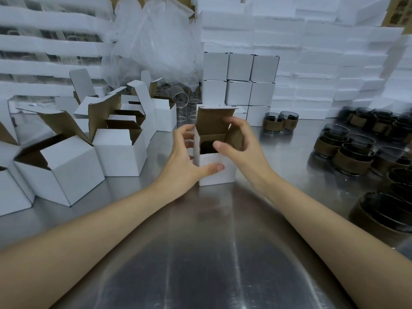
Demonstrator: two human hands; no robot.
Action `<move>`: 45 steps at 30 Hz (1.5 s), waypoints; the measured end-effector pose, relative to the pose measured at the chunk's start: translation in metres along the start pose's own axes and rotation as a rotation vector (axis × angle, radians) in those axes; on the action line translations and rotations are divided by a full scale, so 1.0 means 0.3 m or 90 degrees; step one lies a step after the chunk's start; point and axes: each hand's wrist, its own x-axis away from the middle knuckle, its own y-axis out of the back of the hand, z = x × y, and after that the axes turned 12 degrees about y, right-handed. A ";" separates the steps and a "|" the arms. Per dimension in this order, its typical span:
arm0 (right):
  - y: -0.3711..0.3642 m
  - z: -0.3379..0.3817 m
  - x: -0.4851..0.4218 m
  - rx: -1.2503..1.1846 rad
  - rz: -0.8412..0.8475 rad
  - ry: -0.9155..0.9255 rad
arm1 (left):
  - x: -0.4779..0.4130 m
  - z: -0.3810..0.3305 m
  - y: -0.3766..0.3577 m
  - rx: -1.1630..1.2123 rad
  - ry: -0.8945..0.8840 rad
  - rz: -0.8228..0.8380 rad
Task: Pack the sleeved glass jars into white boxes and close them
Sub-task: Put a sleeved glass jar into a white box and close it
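Observation:
A small white box (pixel 219 172) stands upright on the steel table (pixel 223 253) at the centre, its brown-lined lid flap up. A dark jar (pixel 208 147) shows inside it. My left hand (pixel 181 161) grips the box, thumb across its front and fingers on its left side. My right hand (pixel 239 143) curls over the box's right side flap, thumb at the opening and fingers behind the flap. Sleeved glass jars (pixel 354 157), dark with brown bands, crowd the table's right side.
Several open white boxes (pixel 120 150) stand at the left. Closed white boxes (pixel 239 81) are stacked behind the centre, with two sleeved jars (pixel 279 122) beside them. Clear plastic wrap (pixel 156 41) and bare glass jars (pixel 185 103) sit at the back. Flat white stacks (pixel 334 63) fill the background.

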 end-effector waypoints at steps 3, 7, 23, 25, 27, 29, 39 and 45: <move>0.018 0.010 -0.023 -0.070 -0.049 -0.050 | 0.005 -0.002 0.003 0.000 -0.012 0.035; 0.041 -0.008 -0.031 -0.097 -0.031 -0.135 | 0.008 -0.002 0.002 -0.047 -0.026 0.072; 0.028 -0.044 -0.009 0.010 0.117 -0.024 | -0.007 -0.002 0.010 -0.012 0.052 0.031; 0.024 -0.047 0.001 0.019 0.099 -0.032 | -0.011 0.004 0.010 0.009 0.059 0.035; 0.024 -0.047 0.004 0.029 0.081 -0.031 | -0.017 0.012 0.008 0.014 0.054 0.028; 0.023 -0.042 0.004 0.048 0.089 -0.029 | -0.023 0.016 0.010 0.004 0.064 0.027; 0.026 -0.038 -0.019 0.044 0.079 -0.062 | -0.004 0.011 0.002 -0.029 -0.021 0.020; 0.023 -0.032 -0.017 -0.017 0.004 -0.021 | 0.002 -0.008 0.009 -0.036 -0.066 0.012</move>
